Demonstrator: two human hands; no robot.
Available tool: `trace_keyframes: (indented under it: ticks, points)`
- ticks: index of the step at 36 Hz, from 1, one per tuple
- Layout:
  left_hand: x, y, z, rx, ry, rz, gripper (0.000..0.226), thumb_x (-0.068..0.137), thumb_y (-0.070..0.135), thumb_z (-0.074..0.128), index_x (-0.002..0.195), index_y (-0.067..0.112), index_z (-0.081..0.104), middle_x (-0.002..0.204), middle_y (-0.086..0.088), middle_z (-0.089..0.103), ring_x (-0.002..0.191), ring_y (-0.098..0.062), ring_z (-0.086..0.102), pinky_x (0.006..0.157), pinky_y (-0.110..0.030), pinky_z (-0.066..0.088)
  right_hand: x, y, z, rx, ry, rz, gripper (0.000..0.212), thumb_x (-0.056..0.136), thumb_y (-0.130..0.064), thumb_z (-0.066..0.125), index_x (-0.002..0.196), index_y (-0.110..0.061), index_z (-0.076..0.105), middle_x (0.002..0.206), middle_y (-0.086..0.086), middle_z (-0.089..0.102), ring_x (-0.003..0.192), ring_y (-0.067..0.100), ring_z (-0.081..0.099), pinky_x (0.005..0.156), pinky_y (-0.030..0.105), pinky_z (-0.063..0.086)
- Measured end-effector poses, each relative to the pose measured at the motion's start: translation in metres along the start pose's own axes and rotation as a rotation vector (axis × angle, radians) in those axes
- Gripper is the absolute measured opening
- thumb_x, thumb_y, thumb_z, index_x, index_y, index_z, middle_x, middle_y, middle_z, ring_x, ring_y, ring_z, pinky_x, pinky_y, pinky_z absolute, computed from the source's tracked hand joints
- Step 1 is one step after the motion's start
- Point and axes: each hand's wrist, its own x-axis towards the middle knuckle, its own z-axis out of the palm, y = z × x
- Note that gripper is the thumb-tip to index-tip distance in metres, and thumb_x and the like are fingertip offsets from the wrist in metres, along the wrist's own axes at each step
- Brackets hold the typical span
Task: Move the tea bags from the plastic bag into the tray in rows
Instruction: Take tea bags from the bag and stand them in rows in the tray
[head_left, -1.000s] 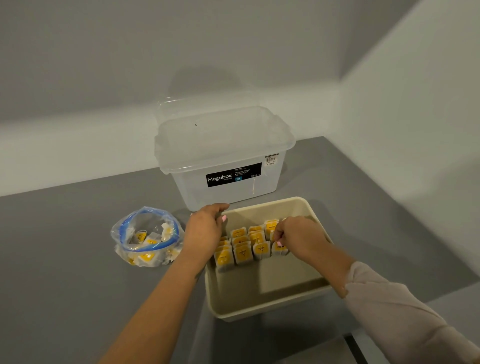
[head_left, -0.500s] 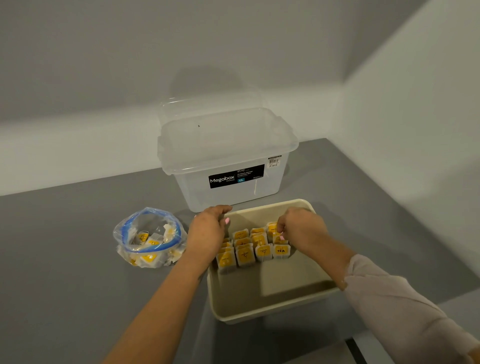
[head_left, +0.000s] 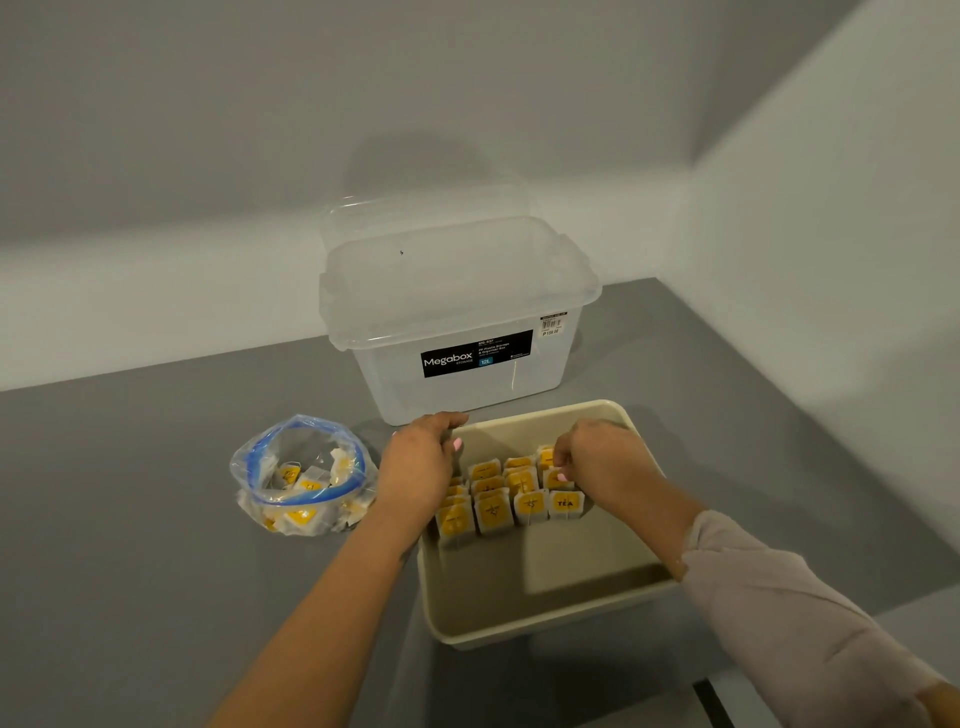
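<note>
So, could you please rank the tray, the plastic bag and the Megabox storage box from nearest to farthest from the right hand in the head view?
From the right hand:
1. Tray: directly beneath, hand inside it.
2. Megabox storage box: behind, up-left.
3. Plastic bag: far left, beyond the left hand.

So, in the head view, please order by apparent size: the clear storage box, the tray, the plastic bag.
1. clear storage box and tray: alike; the tray is nearer, so unsure.
2. plastic bag, clearly smallest.
</note>
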Motion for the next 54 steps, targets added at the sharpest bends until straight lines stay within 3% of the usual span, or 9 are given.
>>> trace_keyframes:
  ticks: [6,10,15,22,31,33,37,45,54]
  points:
    - [0.001,0.0,0.001,0.005,0.001,0.001,0.036,0.096,0.018,0.05,0.132,0.025,0.052,0.127,-0.005,0.06,0.111,-0.019,0.058,0.094,-0.029,0.046,-0.015,0.012,0.015,0.16,0.287,-0.031,0.022,0.094,-0.025,0.055,0.115,-0.03,0.061,0.113,-0.001,0.059,0.096,0.017,0.058,0.084,0.03,0.051]
    - [0.001,0.0,0.001,0.014,0.001,0.001,0.037,0.097,0.017,0.05,0.133,0.025,0.052,0.127,-0.005,0.059,0.112,-0.02,0.057,0.095,-0.03,0.046,-0.027,0.016,0.018,0.162,0.382,-0.121,0.016,0.092,-0.037,0.057,0.104,-0.03,0.064,0.105,-0.009,0.058,0.09,0.013,0.056,0.072,0.023,0.044]
    - [0.002,0.0,0.001,0.019,0.001,0.002,0.037,0.097,0.018,0.049,0.133,0.025,0.051,0.129,-0.005,0.058,0.113,-0.02,0.057,0.095,-0.031,0.046,-0.03,0.013,0.02,0.064,0.324,-0.151,0.022,0.08,-0.041,0.07,0.1,-0.033,0.07,0.104,-0.01,0.058,0.093,0.014,0.058,0.071,0.022,0.042]
    - [0.002,0.001,0.001,0.02,0.003,0.002,0.036,0.097,0.018,0.049,0.132,0.025,0.052,0.128,-0.005,0.059,0.113,-0.019,0.057,0.095,-0.03,0.046,-0.023,0.009,0.016,-0.037,0.258,-0.117,0.014,0.087,-0.025,0.062,0.098,-0.025,0.071,0.105,-0.003,0.062,0.093,0.019,0.062,0.083,0.029,0.052]
    - [0.002,-0.001,0.002,0.011,-0.001,0.003,0.036,0.096,0.017,0.05,0.131,0.024,0.053,0.127,-0.005,0.059,0.112,-0.019,0.057,0.095,-0.03,0.046,-0.016,0.008,0.01,0.019,0.114,-0.054,0.021,0.086,-0.026,0.064,0.107,-0.025,0.069,0.111,0.001,0.063,0.101,0.022,0.06,0.086,0.031,0.051]
    - [0.002,-0.001,0.001,0.004,-0.004,0.001,0.036,0.096,0.017,0.05,0.131,0.024,0.053,0.127,-0.005,0.059,0.113,-0.02,0.057,0.096,-0.031,0.046,-0.014,0.009,0.013,0.018,0.18,-0.067,0.017,0.087,-0.027,0.063,0.102,-0.026,0.07,0.108,-0.001,0.064,0.097,0.02,0.061,0.079,0.028,0.05]
    - [0.002,0.0,0.001,0.002,-0.003,0.002,0.036,0.096,0.018,0.05,0.132,0.024,0.052,0.127,-0.005,0.059,0.112,-0.019,0.057,0.095,-0.03,0.046,-0.019,0.012,0.015,0.057,0.186,-0.075,0.018,0.083,-0.032,0.07,0.1,-0.028,0.07,0.107,-0.005,0.062,0.098,0.019,0.06,0.082,0.028,0.049]
    - [-0.001,0.001,-0.006,-0.054,0.039,-0.002,0.033,0.096,0.018,0.051,0.128,0.024,0.055,0.127,-0.002,0.059,0.112,-0.018,0.057,0.093,-0.027,0.044,-0.025,0.008,0.002,0.175,0.333,-0.098,0.012,0.081,-0.04,0.069,0.087,-0.029,0.066,0.097,-0.006,0.064,0.084,0.013,0.06,0.072,0.024,0.047]
    - [-0.006,-0.02,-0.051,-0.065,0.142,0.035,0.029,0.092,0.018,0.058,0.121,0.024,0.06,0.125,-0.004,0.059,0.105,-0.019,0.059,0.09,-0.026,0.042,-0.029,-0.032,-0.023,0.334,0.445,-0.208,0.021,0.086,-0.048,0.061,0.095,-0.029,0.063,0.092,-0.01,0.057,0.079,0.01,0.056,0.062,0.025,0.041]
